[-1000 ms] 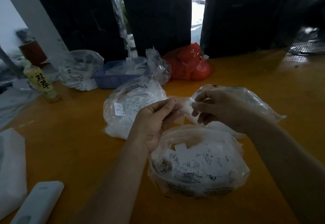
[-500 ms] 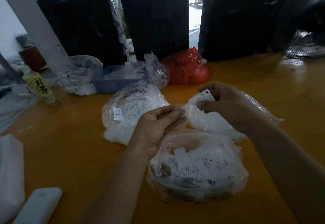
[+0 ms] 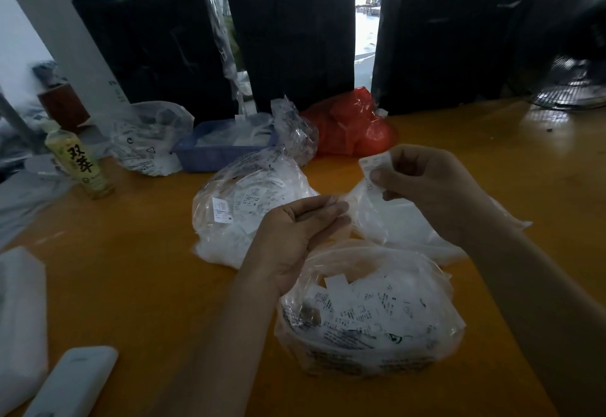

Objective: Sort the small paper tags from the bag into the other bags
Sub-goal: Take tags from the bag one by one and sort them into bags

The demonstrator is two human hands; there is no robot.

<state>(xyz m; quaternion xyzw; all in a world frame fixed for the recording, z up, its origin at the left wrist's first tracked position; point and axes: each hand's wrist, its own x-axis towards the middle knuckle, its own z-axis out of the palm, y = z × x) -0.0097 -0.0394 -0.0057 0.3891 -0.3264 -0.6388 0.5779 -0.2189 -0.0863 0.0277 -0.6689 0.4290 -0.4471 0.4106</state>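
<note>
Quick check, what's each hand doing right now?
Left hand: pinches the rim of the clear bag.
Right hand: pinches a paper tag.

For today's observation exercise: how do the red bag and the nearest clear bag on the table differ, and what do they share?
The red bag is tinted red, so its contents cannot be seen; the nearest clear bag is see-through and shows printed paper tags. The red bag lies at the table's far edge by the blue tray; the clear bag lies near the person, below both hands. Neither is held. Both are crinkled plastic bags on the table.

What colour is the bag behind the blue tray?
Red bag, seen in the head view.
</note>
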